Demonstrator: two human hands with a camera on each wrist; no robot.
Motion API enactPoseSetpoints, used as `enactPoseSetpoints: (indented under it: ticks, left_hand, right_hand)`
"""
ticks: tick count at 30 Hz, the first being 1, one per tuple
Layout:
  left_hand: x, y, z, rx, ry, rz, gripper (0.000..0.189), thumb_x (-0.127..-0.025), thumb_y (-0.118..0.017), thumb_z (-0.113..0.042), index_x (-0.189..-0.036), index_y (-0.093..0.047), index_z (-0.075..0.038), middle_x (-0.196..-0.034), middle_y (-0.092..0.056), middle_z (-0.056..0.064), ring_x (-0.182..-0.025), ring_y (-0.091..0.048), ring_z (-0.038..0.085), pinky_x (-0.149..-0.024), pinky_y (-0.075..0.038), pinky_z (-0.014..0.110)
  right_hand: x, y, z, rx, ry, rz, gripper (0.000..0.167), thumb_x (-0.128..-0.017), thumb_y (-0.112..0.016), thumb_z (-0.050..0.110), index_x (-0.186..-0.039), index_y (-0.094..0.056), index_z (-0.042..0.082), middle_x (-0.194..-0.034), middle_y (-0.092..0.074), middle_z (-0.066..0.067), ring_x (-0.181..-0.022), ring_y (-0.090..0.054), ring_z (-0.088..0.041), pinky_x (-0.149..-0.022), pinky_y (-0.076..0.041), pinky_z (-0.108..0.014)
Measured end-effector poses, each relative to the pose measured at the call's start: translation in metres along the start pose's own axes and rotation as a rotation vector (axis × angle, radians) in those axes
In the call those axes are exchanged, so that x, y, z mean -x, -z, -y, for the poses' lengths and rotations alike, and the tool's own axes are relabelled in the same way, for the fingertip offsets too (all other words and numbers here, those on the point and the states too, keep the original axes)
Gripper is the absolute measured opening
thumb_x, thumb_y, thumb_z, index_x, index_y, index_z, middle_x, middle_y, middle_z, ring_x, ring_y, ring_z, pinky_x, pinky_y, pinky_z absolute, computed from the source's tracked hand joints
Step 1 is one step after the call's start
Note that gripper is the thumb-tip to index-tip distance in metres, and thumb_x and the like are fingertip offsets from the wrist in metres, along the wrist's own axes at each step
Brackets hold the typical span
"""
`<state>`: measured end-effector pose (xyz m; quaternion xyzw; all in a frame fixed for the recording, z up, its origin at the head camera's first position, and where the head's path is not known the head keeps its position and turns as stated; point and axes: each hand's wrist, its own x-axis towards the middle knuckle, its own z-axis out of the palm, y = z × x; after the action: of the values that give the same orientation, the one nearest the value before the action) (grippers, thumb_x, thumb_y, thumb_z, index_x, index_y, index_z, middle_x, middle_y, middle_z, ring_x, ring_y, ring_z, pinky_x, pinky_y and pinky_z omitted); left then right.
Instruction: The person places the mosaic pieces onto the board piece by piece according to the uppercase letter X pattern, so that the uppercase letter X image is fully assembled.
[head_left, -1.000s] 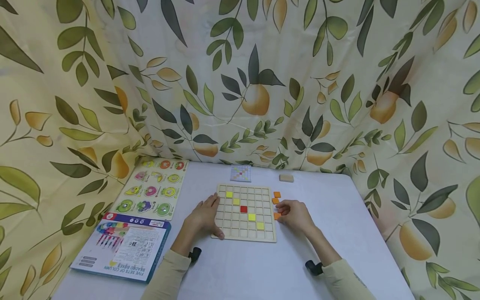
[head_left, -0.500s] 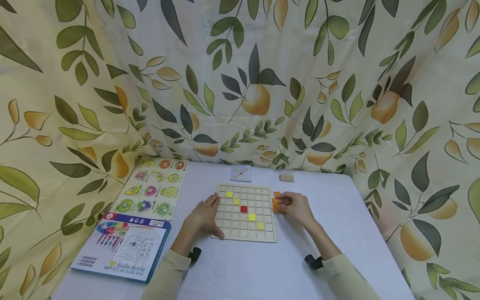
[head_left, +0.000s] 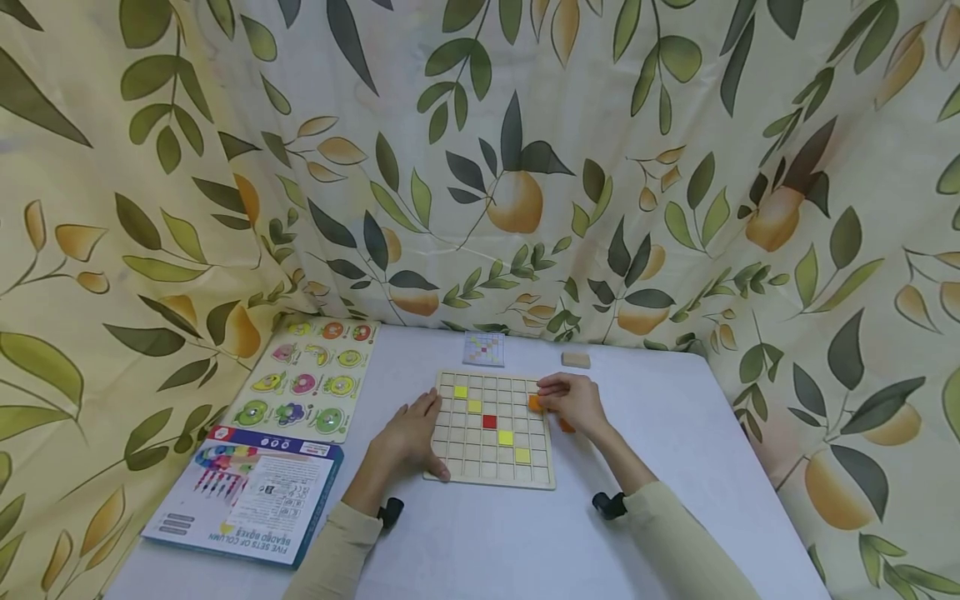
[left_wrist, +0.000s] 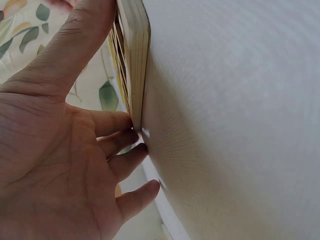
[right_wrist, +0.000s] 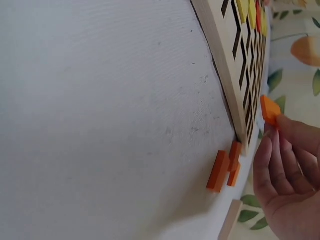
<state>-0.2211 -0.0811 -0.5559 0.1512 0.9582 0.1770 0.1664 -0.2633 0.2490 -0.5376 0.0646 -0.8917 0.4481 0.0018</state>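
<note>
A square wooden grid board (head_left: 491, 481) lies on the white table, with a red tile (head_left: 490, 422) and several yellow tiles (head_left: 461, 392) in a diagonal line. My left hand (head_left: 406, 435) rests against the board's left side, its fingers extended along the edge and the thumb at the near corner. My right hand (head_left: 576, 403) pinches an orange tile (right_wrist: 270, 110) between thumb and fingertips, raised above the board's right edge. Beside that edge, loose orange tiles (right_wrist: 218, 171) lie on the table, partly hidden by the right hand in the head view.
Behind the board lie a small pattern card (head_left: 483, 349) and a light wooden block (head_left: 576, 360). At left are a fruit picture board (head_left: 318, 396) and a flat printed box (head_left: 243, 496). A leaf-patterned curtain (head_left: 420, 242) surrounds the table's back and sides.
The right hand has gone from the loose orange tiles up and left to the board's right edge, now carrying one tile. The left hand stays in place.
</note>
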Motion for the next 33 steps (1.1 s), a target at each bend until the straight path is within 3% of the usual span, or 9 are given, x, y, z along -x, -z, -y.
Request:
enactPoseSetpoints:
  ticks: [3,14,20,27,33]
  left_hand:
    - [-0.001,-0.001,0.001,-0.005,-0.002,-0.002,0.154,-0.047,-0.098,-0.064,-0.165,-0.022,-0.001,-0.174,-0.015,0.016,-0.161,-0.013,0.031,-0.129,-0.016,0.054]
    - [0.015,0.015,-0.012,0.006,0.002,0.006,0.144,-0.054,-0.101,-0.053,-0.163,-0.026,0.001,-0.172,-0.019,0.018,-0.160,-0.016,0.032,-0.129,-0.019,0.053]
    - [0.015,0.014,-0.013,-0.015,-0.012,0.002,0.144,-0.054,-0.099,-0.056,-0.164,-0.025,0.001,-0.173,-0.019,0.017,-0.160,-0.017,0.032,-0.129,-0.021,0.053]
    - [0.015,0.014,-0.014,-0.017,-0.013,0.004,0.145,-0.053,-0.100,-0.055,-0.164,-0.025,0.001,-0.173,-0.019,0.017,-0.160,-0.017,0.032,-0.129,-0.020,0.054]
    - [0.013,0.013,-0.013,-0.020,0.000,0.005,0.145,-0.053,-0.100,-0.056,-0.164,-0.025,0.000,-0.173,-0.018,0.017,-0.160,-0.016,0.032,-0.129,-0.020,0.053]
  right_hand:
    - [-0.006,-0.004,0.002,-0.012,0.000,0.001,0.026,-0.088,-0.083,0.002,-0.113,-0.076,-0.001,-0.096,-0.078,-0.007,-0.086,-0.075,-0.020,-0.069,-0.061,-0.024]
    - [-0.022,-0.021,0.003,0.010,-0.010,-0.008,0.021,-0.089,-0.082,0.004,-0.110,-0.078,0.003,-0.097,-0.078,-0.006,-0.088,-0.075,-0.020,-0.076,-0.062,-0.029]
    - [-0.023,-0.026,0.002,0.037,-0.031,0.001,0.017,-0.090,-0.081,0.005,-0.107,-0.078,0.005,-0.094,-0.078,-0.003,-0.087,-0.073,-0.018,-0.078,-0.061,-0.031]
    - [-0.023,-0.028,0.000,0.099,0.018,0.014,0.010,-0.089,-0.082,0.006,-0.095,-0.082,0.014,-0.090,-0.079,0.002,-0.085,-0.073,-0.015,-0.080,-0.059,-0.036]
    - [-0.024,-0.028,0.001,0.073,0.029,0.044,0.015,-0.086,-0.084,0.004,-0.101,-0.081,0.009,-0.094,-0.079,0.000,-0.083,-0.074,-0.013,-0.080,-0.062,-0.035]
